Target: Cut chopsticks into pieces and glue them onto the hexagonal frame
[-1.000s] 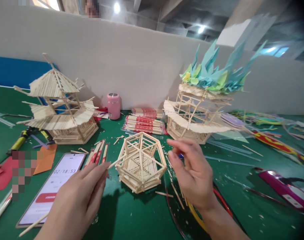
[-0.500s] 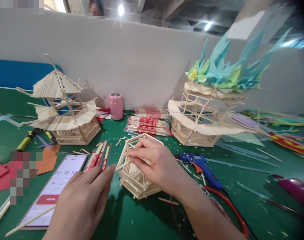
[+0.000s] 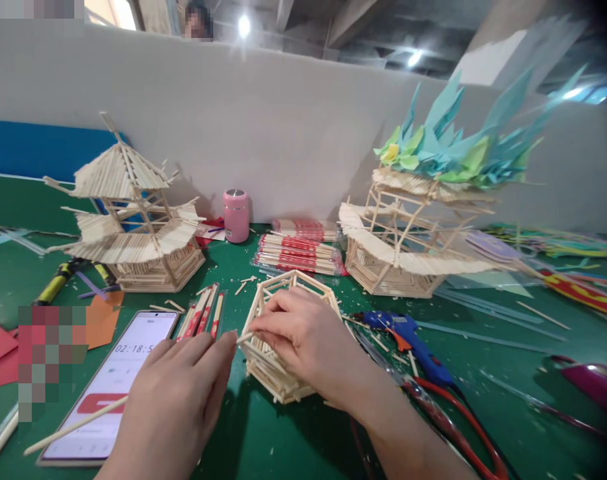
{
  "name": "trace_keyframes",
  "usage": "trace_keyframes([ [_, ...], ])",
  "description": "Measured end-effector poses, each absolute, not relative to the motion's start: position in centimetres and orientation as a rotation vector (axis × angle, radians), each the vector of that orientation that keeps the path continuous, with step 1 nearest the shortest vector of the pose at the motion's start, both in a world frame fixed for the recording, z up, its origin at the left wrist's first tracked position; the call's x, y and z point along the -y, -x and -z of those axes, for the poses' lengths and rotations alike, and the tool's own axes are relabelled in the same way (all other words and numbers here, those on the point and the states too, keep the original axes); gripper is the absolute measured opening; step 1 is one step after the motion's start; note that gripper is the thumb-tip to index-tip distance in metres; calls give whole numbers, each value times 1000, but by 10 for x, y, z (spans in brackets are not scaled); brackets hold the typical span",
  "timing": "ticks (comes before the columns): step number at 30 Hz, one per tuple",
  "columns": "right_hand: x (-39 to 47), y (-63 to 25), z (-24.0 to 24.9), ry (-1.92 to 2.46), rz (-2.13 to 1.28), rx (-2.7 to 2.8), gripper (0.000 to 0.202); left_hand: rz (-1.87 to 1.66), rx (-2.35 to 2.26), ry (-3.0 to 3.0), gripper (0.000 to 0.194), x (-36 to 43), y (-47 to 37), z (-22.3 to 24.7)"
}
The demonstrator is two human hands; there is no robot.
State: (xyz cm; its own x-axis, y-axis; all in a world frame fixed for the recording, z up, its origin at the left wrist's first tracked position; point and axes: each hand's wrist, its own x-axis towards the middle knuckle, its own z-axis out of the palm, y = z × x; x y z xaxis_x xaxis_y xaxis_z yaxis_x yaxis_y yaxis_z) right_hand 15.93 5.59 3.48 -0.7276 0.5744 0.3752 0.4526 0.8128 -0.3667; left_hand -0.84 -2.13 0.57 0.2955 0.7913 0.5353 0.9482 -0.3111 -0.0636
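Observation:
A small wooden stick (image 3: 245, 338) runs between my two hands over the left edge of an octagonal stick frame (image 3: 278, 390). My left hand (image 3: 176, 393) pinches its left end, and a longer stick (image 3: 76, 425) pokes out from under that hand across the phone. The fingertips of my right hand (image 3: 303, 333) are closed on the small stick's right end, above the frame. My right hand hides part of the frame's middle and right side.
Two stick pavilions stand behind, one left (image 3: 133, 233), one right (image 3: 393, 260) topped with paper leaves. Around them are a pink flask (image 3: 236, 217), packs of sticks (image 3: 298, 253), a phone (image 3: 108, 373), a blue glue gun (image 3: 408, 337) and purple-handled scissors (image 3: 590, 383).
The view has shifted slightly, so most things appear a little further right and lower. My right hand's fingertips have come closer to my left hand along the small stick.

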Motion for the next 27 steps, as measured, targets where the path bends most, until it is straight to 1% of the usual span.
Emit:
trace_keyframes([
  [10, -57, -159, -33, 757, -381, 2514, 17, 679, 1544, 2118, 33, 22, 6, -3],
  [15, -57, -159, -35, 738, -361, 2521, 15, 600, 1578, 2114, 36, 21, 6, -4],
  [20, -60, -158, -37, 719, -333, 2562, 13, 504, 1561, 2168, 25, 22, 10, -2],
  [27, -61, -157, -38, 716, -368, 2590, 12, 447, 1489, 2144, 20, 21, 9, -3],
])
